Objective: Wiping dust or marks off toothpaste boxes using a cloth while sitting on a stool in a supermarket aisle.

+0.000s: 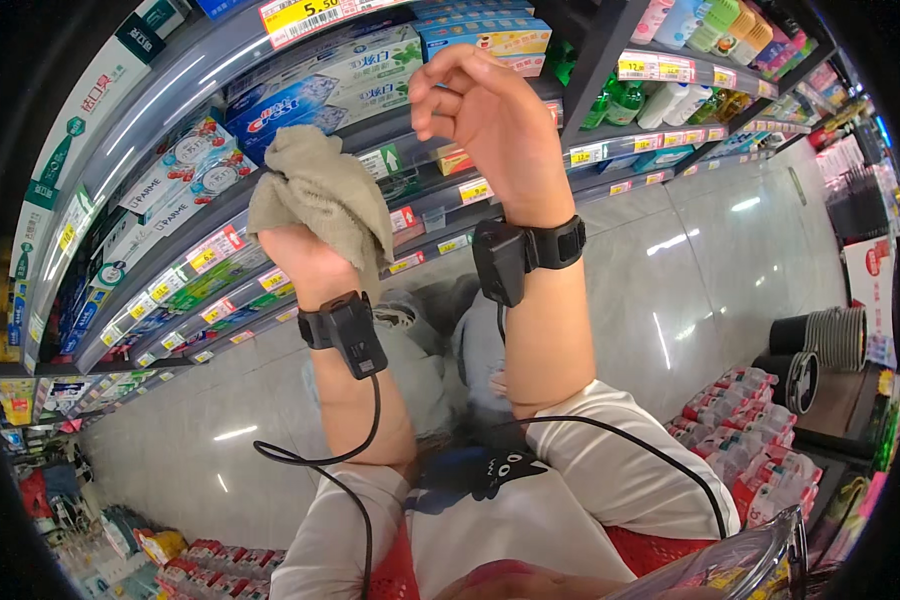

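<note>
A beige cloth [322, 191] is held in my left hand [304, 259] and covers its fingers. It hangs in front of a shelf edge with price tags, just below Crest toothpaste boxes [285, 112]. My right hand [487, 124] is raised to the right of the cloth, with its fingers loosely curled and apart and nothing seen in them. Behind its fingers are blue and orange toothpaste boxes [487, 37]. Each wrist wears a black strapped device with a cable.
Curved-looking shelves of boxed toothpaste stand ahead and left. Green bottles [624, 101] stand on shelves at the upper right. Shrink-wrapped bottle packs [750, 442] and dark round containers [817, 337] are at the right. Grey tiled floor [645, 262] lies below. Cables loop by both arms.
</note>
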`<state>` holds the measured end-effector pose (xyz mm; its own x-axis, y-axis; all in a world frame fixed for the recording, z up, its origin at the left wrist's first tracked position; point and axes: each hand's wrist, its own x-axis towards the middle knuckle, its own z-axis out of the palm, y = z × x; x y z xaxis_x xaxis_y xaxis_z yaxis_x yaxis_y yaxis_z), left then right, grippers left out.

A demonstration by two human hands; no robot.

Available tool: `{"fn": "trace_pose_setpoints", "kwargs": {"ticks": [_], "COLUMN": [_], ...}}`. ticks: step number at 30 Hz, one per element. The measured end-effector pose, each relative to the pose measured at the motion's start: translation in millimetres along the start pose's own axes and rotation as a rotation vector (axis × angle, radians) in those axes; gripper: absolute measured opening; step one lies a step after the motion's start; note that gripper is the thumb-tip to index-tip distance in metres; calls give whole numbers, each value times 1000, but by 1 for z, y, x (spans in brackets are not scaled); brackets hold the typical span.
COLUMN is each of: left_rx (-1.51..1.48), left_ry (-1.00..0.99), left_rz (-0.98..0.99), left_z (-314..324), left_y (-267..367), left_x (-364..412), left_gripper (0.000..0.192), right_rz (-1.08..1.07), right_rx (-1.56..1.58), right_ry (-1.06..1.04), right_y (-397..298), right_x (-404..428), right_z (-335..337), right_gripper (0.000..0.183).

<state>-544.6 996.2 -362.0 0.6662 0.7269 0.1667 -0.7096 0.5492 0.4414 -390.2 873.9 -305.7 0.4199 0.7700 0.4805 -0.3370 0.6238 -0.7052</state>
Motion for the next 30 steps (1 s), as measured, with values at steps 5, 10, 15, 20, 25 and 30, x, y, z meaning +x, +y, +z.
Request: {"fn": "trace_pose_setpoints", "kwargs": {"ticks": [5,10,15,20,25,30], "left_rx": [-50,918,1858,1661,1557,1379], "left_ry": [66,257,-146,-406,-402,-581], "left_rz": [9,522,630,228,390,637], "left_z": [14,6,29,65,99,97], "left_y": [4,11,45,58,87,98], "left_x": [-3,-42,-62,-47,-68,-106], "left_gripper": [39,32,29,41,49,54], "right_rz": [-60,-274,-309,-356,-463,-315], "right_rx": [-435,-1237,-1373,-1487,-1708,-2076], "right_ry": [503,865,852,800,623,81], "right_y": [19,31,37,35,17,-12], "right_x": [2,-5,-2,4,18,28], "right_z": [-23,-65,-81,-77,-63,-100], "right_gripper": [20,41,51,51,51,50]}}
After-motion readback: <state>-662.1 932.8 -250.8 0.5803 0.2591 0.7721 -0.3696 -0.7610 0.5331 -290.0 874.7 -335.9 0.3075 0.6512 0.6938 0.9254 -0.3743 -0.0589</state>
